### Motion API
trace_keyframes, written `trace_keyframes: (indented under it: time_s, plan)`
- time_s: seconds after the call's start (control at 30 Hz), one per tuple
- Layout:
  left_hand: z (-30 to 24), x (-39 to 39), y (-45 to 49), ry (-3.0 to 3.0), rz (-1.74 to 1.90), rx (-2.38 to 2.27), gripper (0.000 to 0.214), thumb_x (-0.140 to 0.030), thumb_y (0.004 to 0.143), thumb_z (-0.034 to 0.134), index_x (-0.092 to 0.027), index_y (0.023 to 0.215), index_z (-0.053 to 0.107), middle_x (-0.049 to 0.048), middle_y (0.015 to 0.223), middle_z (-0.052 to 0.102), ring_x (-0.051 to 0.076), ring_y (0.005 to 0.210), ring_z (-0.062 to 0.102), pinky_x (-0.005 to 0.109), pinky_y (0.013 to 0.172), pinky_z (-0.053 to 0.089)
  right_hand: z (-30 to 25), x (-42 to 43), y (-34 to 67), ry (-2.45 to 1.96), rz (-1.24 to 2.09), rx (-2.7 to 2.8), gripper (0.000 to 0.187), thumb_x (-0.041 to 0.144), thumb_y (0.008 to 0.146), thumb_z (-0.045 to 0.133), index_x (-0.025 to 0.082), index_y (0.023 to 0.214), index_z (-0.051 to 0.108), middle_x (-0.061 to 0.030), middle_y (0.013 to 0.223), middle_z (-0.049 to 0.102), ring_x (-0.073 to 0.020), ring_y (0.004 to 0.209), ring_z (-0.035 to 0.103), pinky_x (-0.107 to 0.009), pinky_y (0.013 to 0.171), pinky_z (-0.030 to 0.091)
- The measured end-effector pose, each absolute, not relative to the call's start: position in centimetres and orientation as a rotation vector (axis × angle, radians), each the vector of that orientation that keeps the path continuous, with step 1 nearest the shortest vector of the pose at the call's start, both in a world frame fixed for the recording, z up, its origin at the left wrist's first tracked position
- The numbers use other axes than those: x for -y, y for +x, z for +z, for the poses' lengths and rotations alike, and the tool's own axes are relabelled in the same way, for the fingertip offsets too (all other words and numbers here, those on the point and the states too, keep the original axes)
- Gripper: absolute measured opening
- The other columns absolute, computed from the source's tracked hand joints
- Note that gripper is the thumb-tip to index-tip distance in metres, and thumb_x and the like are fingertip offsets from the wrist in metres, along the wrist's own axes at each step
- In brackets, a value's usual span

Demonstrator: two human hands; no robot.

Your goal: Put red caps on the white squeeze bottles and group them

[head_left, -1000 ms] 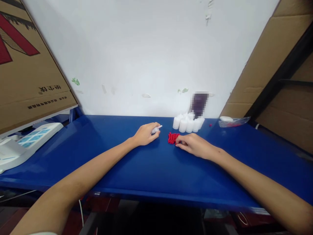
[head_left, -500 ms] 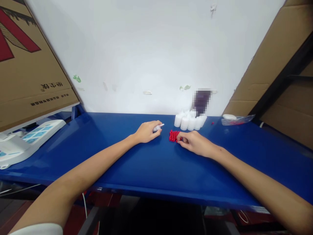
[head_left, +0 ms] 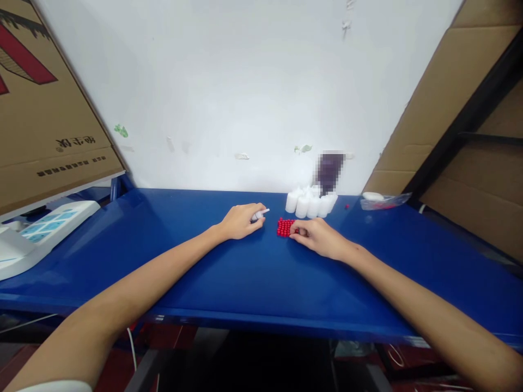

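My left hand (head_left: 244, 220) is closed around a small white dropper bottle (head_left: 258, 215), its thin nozzle pointing up and to the right. Most of the bottle's body is hidden by the fingers. A tight patch of small round red pieces (head_left: 284, 227) lies on the blue table (head_left: 245, 272), just right of the bottle. At the right edge of that patch, my right hand (head_left: 319, 238) has thumb and forefinger pinched together. Red shows by the fingertips, but I cannot see whether they grip a piece. Several white bottles (head_left: 302, 207) stand close together behind the right hand.
A white power strip (head_left: 53, 228) lies at the left, by a large cardboard box (head_left: 61, 109). Toward the back right are a clear plastic bag (head_left: 386, 202), a white rounded object (head_left: 373, 196) and one stray red piece (head_left: 347, 206). A white wall (head_left: 229, 98) rises behind.
The whole view has shifted slightly, so everything sits a little further left. Both hands keep nearly the same places relative to the bottle and the red pieces.
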State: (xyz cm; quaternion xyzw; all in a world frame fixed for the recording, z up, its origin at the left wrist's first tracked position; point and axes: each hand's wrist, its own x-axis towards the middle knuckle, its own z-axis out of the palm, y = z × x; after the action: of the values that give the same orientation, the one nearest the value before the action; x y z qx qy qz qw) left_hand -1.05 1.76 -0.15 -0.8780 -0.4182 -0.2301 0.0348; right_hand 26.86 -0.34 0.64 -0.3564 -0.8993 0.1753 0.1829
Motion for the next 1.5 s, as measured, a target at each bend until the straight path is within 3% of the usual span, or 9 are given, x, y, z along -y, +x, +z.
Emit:
trace_keyframes:
  time_s: [0.27,0.4,0.6,0.8,1.03,1.17,1.27,1.4,1.5]
  plan:
    - [-0.3,-1.6,-1.3,-2.740,-0.708,1.078,0.036,-0.040,0.099,0.045,-0.019,0.125,0.058,0.0075,0.110,0.072,0.020,0.091,0.069,0.028,0.078,0.050,0.8,1.1,27.1,-0.933,0.323,2.412,0.023,0.030,0.098,0.050,0.017,0.098,0.068,0.0006,0.066,0.064,-0.0119,0.055,0.054,-0.025,0.058,0.041]
    - [0.1,-1.2,-1.1,-2.742,-0.684,0.922,0.037,-0.042,0.099,0.046,-0.018,0.124,0.059,0.0077,0.102,0.072,0.018,0.083,0.069,0.025,0.071,0.050,1.0,2.4,26.4,-0.726,0.060,2.343,0.026,0.021,0.096,0.049,0.017,0.114,0.067,-0.0080,0.099,0.074,-0.0140,0.069,0.064,-0.027,0.065,0.051]
    - [0.1,-0.3,0.4,-2.791,-0.837,0.766,0.036,-0.040,0.100,0.045,-0.017,0.123,0.059,0.0067,0.097,0.072,0.016,0.082,0.069,0.024,0.072,0.052,1.1,3.8,25.5,-0.569,-0.215,2.387,0.039,0.017,0.094,0.048,0.018,0.130,0.063,-0.0111,0.128,0.070,-0.0179,0.091,0.072,-0.027,0.069,0.058]
    - [-0.5,0.0,0.9,-2.761,-0.879,0.717,0.034,-0.038,0.099,0.049,-0.017,0.124,0.059,0.0074,0.098,0.073,0.016,0.084,0.071,0.024,0.072,0.054,0.8,3.5,25.9,-0.634,-0.208,2.437,0.042,0.015,0.093,0.045,0.019,0.130,0.065,-0.0081,0.116,0.076,-0.0165,0.086,0.073,-0.025,0.067,0.056]
    - [-0.1,0.8,1.3,-2.792,-0.900,0.658,0.044,-0.039,0.098,0.050,-0.018,0.137,0.052,0.0095,0.111,0.074,0.019,0.094,0.073,0.028,0.080,0.058,1.0,3.8,25.6,-0.561,-0.110,2.405,0.040,0.014,0.092,0.046,0.019,0.125,0.069,-0.0076,0.122,0.074,-0.0201,0.103,0.073,-0.028,0.076,0.059]
    - [-0.1,0.9,1.2,-2.832,-0.915,0.732,0.051,-0.040,0.099,0.050,-0.019,0.145,0.045,0.0110,0.124,0.070,0.020,0.103,0.072,0.030,0.087,0.057,1.3,3.7,25.5,-0.610,0.006,2.225,0.031,0.014,0.091,0.049,0.021,0.106,0.075,-0.0045,0.104,0.079,-0.0177,0.092,0.074,-0.028,0.078,0.058]
    - [-0.1,0.8,1.1,-2.839,-0.960,0.877,0.043,-0.038,0.099,0.050,-0.019,0.137,0.051,0.0097,0.122,0.070,0.019,0.098,0.071,0.029,0.087,0.056,1.8,3.6,25.8,-0.709,0.086,2.068,0.025,0.017,0.091,0.051,0.020,0.095,0.076,-0.0028,0.092,0.079,-0.0154,0.077,0.072,-0.027,0.071,0.058]
    - [-0.2,0.8,1.1,-2.868,-0.935,0.902,0.038,-0.044,0.098,0.053,-0.019,0.128,0.057,0.0068,0.111,0.072,0.017,0.088,0.070,0.028,0.080,0.055,2.3,3.8,26.3,-0.709,0.112,2.105,0.027,0.021,0.091,0.054,0.019,0.110,0.074,-0.0031,0.097,0.079,-0.0120,0.064,0.067,-0.026,0.064,0.056]
    - [-0.2,0.8,1.2,-2.920,-0.932,0.874,0.040,-0.046,0.099,0.053,-0.019,0.127,0.056,0.0073,0.115,0.071,0.018,0.094,0.070,0.027,0.083,0.054,2.3,4.1,26.1,-0.677,0.093,2.289,0.033,0.020,0.092,0.052,0.020,0.117,0.073,-0.0047,0.104,0.078,-0.0137,0.072,0.069,-0.026,0.068,0.054]
